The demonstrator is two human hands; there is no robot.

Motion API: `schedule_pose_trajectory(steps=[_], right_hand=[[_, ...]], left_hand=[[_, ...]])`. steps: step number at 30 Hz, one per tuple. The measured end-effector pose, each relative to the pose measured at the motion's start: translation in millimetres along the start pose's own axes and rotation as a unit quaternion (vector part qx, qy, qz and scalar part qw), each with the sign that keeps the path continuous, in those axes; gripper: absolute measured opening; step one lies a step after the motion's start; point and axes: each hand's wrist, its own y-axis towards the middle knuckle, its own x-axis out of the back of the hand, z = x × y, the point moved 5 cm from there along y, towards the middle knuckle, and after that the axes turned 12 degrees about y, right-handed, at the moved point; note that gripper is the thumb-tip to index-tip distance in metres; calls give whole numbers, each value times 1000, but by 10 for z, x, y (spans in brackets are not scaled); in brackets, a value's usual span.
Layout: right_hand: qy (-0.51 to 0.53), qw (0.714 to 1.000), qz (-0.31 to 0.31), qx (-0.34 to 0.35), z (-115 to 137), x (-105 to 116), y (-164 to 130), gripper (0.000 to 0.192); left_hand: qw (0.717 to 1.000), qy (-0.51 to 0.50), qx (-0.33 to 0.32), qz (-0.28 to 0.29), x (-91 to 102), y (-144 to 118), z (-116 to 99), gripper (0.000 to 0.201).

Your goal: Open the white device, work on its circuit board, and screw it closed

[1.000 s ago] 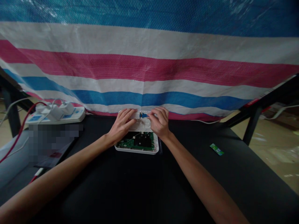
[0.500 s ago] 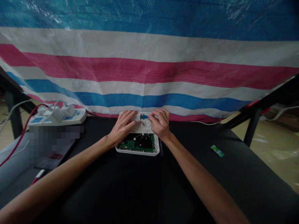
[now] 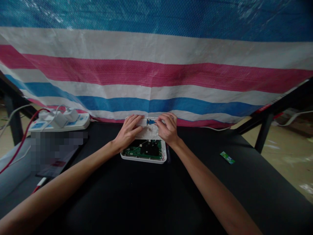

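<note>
In front of me lies an opened white plastic device casing (image 3: 143, 160), with a green circuit board (image 3: 132, 151) and a black plate inside. Behind it a white plastic cover (image 3: 148, 133) is propped up, its ribbed inner side towards me. My left hand (image 3: 128, 132) is closed on the cover's left side, fingers over its top edge. A small blue part (image 3: 151, 122) sits near the top of the cover. My right hand (image 3: 168, 129) pinches at its right end, and the fingertips partly hide it. A thin white wire runs over the board.
At left, a white power strip (image 3: 80, 122) carries several plugs and cables, near a dark tablet-like device (image 3: 66, 160) with a red cable. A small green packet (image 3: 227, 157) lies on the black tabletop (image 3: 244, 182) at right. A striped plastic sheet (image 3: 151, 75) hangs behind.
Both hands and the cover stay almost where they were. The whole view has shifted very slightly.
</note>
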Motion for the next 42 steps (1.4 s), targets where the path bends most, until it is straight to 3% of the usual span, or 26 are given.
schedule_pose_trajectory(steps=[5,11,20,24,39,42], right_hand=[[13,1000,29,-4,-65,-22,-3,19],[8,1000,12,0,-38,-20,3,18],[2,999,38,-34,-54,-42,3,18],[6,1000,15,-13,-54,-8,6,20],[-36,996,2,-87,43,85,-12,14],[-20,997,-7,-71,155,160,-2,11]], left_hand=[[1000,-13,1,-6,1,6,9,31],[1000,-7,5,8,-14,22,24,32],[1000,-4,7,12,-13,11,15,35],[1000,-17,13,6,-28,-1,36,36],[999,-7,35,13,4,30,28,36],[999,1,36,18,39,66,31,37]])
